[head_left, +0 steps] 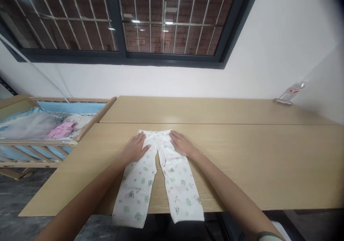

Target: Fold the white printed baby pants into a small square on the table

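Crib [96, 120] is parked frame left. Then the left hand [136, 148] is laid on the pants [151, 158], fingers splayed, nothing gripped, probably so the waist sits flat. Pants are spread lower centre on the table [255, 162], waist up-frame, long axis roughly vertical, hems hung over. Right hand [182, 144]'s placed likewise, fingers loose, thumb hidden.

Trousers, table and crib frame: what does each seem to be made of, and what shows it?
Trousers: soft matte fabric, probably cotton; they wrinkle. Table: possibly wood-look laminate, given its smooth, faint sheen. Crib frame: probably satin-finished wood, from its tan rails.
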Available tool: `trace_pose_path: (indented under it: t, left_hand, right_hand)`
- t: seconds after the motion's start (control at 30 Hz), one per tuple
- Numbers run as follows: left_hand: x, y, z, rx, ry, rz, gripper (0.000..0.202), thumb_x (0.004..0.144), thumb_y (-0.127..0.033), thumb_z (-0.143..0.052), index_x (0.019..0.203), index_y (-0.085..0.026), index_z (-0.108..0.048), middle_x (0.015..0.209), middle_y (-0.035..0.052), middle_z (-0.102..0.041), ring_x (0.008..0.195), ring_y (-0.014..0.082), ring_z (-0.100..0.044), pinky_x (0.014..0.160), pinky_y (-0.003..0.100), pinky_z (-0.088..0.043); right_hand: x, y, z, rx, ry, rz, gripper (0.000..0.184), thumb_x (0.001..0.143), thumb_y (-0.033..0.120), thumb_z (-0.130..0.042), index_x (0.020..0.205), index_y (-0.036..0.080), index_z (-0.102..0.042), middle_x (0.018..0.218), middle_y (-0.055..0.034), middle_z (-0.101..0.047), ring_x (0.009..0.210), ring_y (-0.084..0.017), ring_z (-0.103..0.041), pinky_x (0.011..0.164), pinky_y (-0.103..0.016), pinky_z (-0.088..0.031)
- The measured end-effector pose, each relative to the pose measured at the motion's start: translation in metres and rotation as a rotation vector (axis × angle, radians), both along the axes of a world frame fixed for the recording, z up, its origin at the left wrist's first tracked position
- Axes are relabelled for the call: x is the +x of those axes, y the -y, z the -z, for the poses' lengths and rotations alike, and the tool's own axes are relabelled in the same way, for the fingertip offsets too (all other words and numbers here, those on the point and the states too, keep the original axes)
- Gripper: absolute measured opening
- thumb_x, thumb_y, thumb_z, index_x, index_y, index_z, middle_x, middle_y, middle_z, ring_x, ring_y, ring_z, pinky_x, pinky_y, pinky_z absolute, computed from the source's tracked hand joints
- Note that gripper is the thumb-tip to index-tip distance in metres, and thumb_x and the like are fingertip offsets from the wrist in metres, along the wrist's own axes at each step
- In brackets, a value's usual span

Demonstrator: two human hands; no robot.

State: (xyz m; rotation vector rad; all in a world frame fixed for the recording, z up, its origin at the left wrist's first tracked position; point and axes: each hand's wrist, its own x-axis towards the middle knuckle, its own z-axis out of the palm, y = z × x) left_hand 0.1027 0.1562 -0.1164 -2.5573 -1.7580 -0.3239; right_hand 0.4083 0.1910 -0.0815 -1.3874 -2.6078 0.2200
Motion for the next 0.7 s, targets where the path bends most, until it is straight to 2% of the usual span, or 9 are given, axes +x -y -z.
trace_pose_path:
  t: [0.13, 0.23, 0.4, 0.6, 0.7]
  left_hand:
    - [-0.005, -0.023, -0.004, -0.05, 0.009, -0.032, 0.08, 0.1, -0.064, -0.018, 0.156, -0.007, -0.028, 0.166, 0.0197, -0.022, 0.155, 0.0323, -0.018, 0.122, 0.049, -0.025]
    - [-0.004, -0.041, -0.006, -0.06, 0.008, -0.054, 0.081, 0.1, -0.064, -0.018, 0.157, -0.008, -0.027, 0.166, 0.0204, -0.022, 0.155, 0.033, -0.018, 0.123, 0.05, -0.022]
    - [-0.003, -0.065, -0.007, -0.063, 0.01, -0.064, 0.079, 0.1, -0.065, -0.019, 0.157, -0.011, -0.027, 0.166, 0.0198, -0.023, 0.155, 0.0332, -0.018, 0.122, 0.052, -0.021]
    - [-0.004, -0.071, -0.014, -0.077, 0.021, -0.062, 0.079, 0.1, -0.064, -0.018, 0.157, -0.011, -0.028, 0.166, 0.0202, -0.025, 0.155, 0.0331, -0.018, 0.123, 0.05, -0.019]
    - [0.004, -0.06, -0.026, -0.072, 0.034, -0.051, 0.074, 0.102, -0.059, -0.015, 0.158, -0.01, -0.023, 0.166, 0.019, -0.025, 0.155, 0.0327, -0.017, 0.123, 0.05, -0.017]
  right_hand:
    - [0.001, -0.031, 0.004, -0.009, 0.0, 0.015, 0.06, 0.107, 0.041, -0.019, 0.157, 0.014, -0.036, 0.165, -0.0102, -0.03, 0.154, -0.023, -0.023, 0.125, -0.044, -0.019]
    - [-0.004, -0.051, 0.007, 0.008, -0.002, 0.04, 0.059, 0.106, 0.04, -0.02, 0.157, 0.015, -0.036, 0.165, -0.0101, -0.031, 0.155, -0.023, -0.022, 0.125, -0.044, -0.019]
    - [-0.011, -0.068, 0.011, -0.002, -0.003, 0.08, 0.058, 0.106, 0.04, -0.02, 0.158, 0.017, -0.035, 0.166, -0.009, -0.028, 0.155, -0.024, -0.02, 0.124, -0.045, -0.019]
    - [-0.01, -0.07, 0.015, -0.045, -0.062, 0.1, 0.059, 0.106, 0.042, -0.02, 0.158, 0.018, -0.034, 0.167, -0.0064, -0.026, 0.155, -0.023, -0.019, 0.126, -0.043, -0.013]
    - [-0.008, -0.077, 0.013, -0.106, -0.174, 0.196, 0.06, 0.105, 0.044, -0.025, 0.159, 0.017, -0.032, 0.165, -0.0096, -0.031, 0.153, -0.024, -0.026, 0.124, -0.041, -0.017]
